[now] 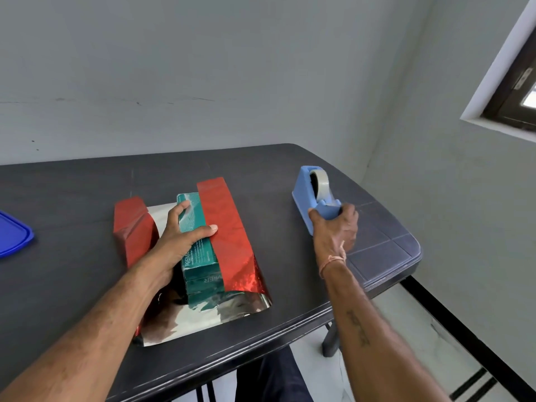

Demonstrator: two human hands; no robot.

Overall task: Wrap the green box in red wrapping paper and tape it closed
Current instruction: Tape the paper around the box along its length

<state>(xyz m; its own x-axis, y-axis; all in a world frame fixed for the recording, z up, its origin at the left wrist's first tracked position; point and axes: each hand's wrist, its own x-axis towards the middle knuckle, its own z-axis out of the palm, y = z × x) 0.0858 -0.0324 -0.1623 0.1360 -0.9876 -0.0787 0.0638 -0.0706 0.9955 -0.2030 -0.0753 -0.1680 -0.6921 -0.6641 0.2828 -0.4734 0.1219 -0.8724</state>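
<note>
The box (pixel 200 245) lies flat on the silver inner side of the paper (pixel 229 224), in the middle of the table (pixel 72 198) and not far from its near edge. The right flap of the paper is folded over the right part of the box, red side up. The left flap is not yet brought over and stands half rolled at the left, well apart from the box top.

The left hand (pixel 179 236) is spread on the box and presses it down. Its thumb (pixel 213 227) is stretched across the green top so that the tip touches the edge of the right flap. This is probably to stop the flap from springing back (foil paper likes to open again) while the other hand is busy.

The right hand (pixel 336 227) reaches to the right and closes its fingers round the low front end of the blue dispenser (pixel 307 195), where the cutter should be. The tape (pixel 320 182) sits on its roll at the back. Whether a free end of tape is between the fingers cannot be told. The likely purpose is to pull the dispenser nearer or to take a strip, because no tape is seen on the paper so far.

At the far left edge of the table lies a blue lid (pixel 13 236), which has no part in the work.
</note>
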